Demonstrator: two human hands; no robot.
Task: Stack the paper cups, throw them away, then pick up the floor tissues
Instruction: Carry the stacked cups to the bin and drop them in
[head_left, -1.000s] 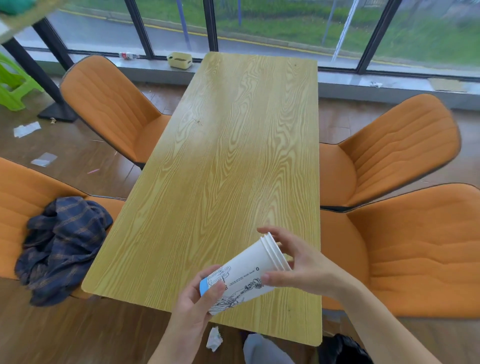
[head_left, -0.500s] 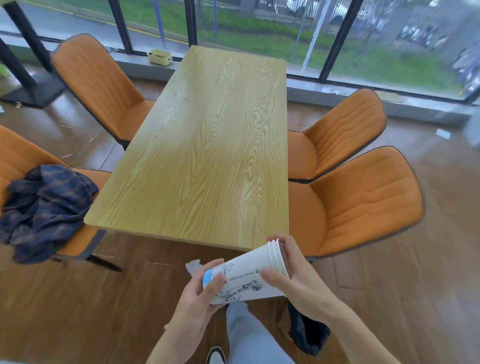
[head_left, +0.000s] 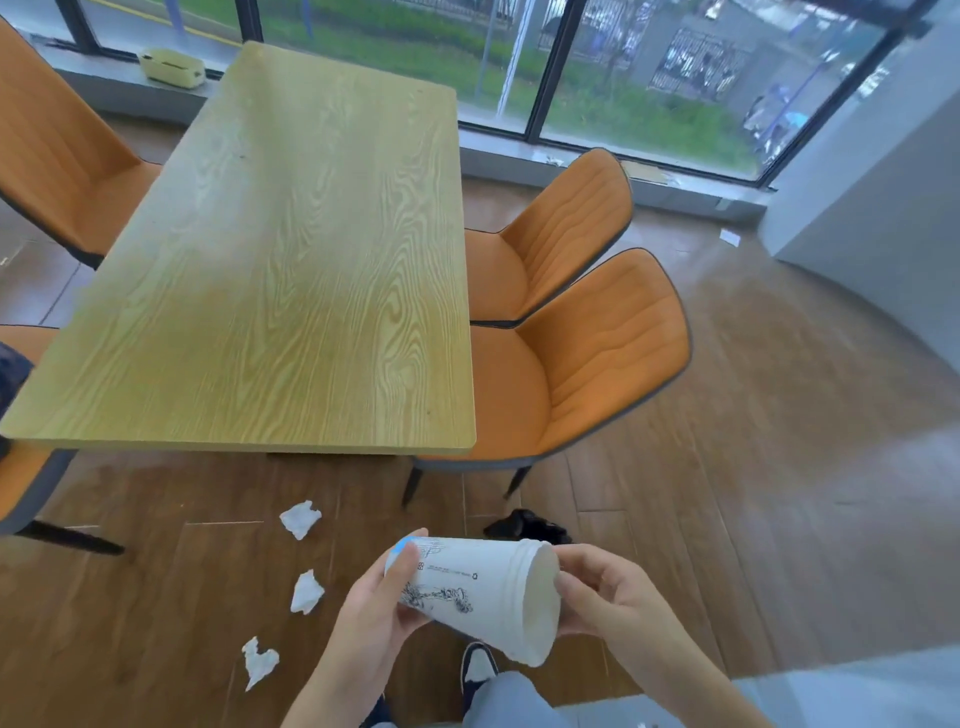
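Observation:
I hold a stack of white paper cups (head_left: 483, 592) with black drawings and a blue base, lying sideways at waist height over the floor. My left hand (head_left: 374, 613) grips the base end. My right hand (head_left: 608, 597) grips the rim end, whose mouth faces right and down. Three crumpled white tissues lie on the wooden floor to the left: one (head_left: 300, 518) near the table's front edge, one (head_left: 307, 592) below it, and one (head_left: 258, 661) nearest to me.
A wooden table (head_left: 291, 260) stands ahead with orange chairs (head_left: 587, 358) on both sides. A black object (head_left: 527, 526) lies on the floor by the near right chair. My shoe (head_left: 478, 667) shows below the cups. A grey wall (head_left: 883, 171) is at the right.
I have stepped back from the table and turned right, so the cups now hang over the floor instead of the tabletop. The floor tissues have come into view. Both hands keep their grip.

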